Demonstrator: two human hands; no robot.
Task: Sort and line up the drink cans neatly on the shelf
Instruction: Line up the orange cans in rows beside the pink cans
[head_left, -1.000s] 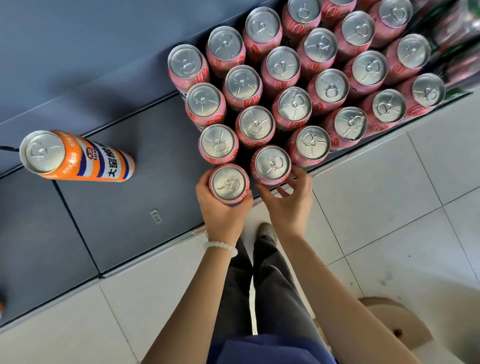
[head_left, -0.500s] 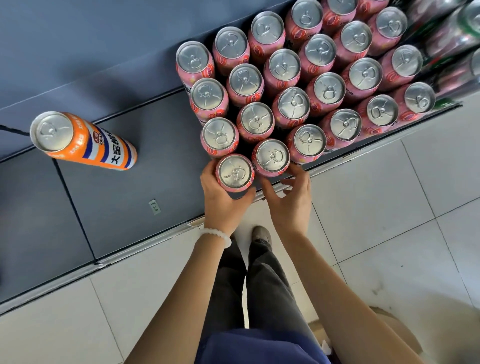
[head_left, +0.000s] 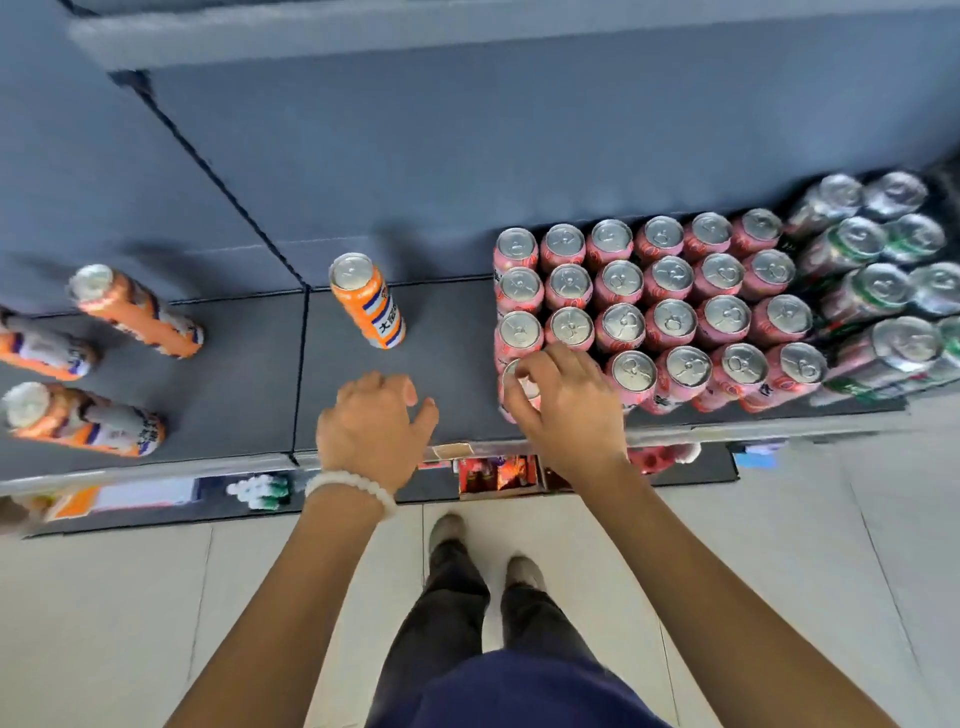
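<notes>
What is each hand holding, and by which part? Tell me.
The right hand grips the front-left pink can by its top rim. The left hand holds nothing.

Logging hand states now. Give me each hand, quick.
Left hand: open, loosely curled above the shelf, holding nothing.
Right hand: fingers curled over the front-left pink can.

I find little legible print. The upright orange can (head_left: 370, 301) standing alone at mid-shelf carries dark Chinese characters on its white and blue band; I can read the first as "大", the rest blurs. Lettering on the pink cans (head_left: 670, 317), the green cans (head_left: 878, 291) at far right and the orange cans (head_left: 104, 364) at left is too smeared to read.
</notes>
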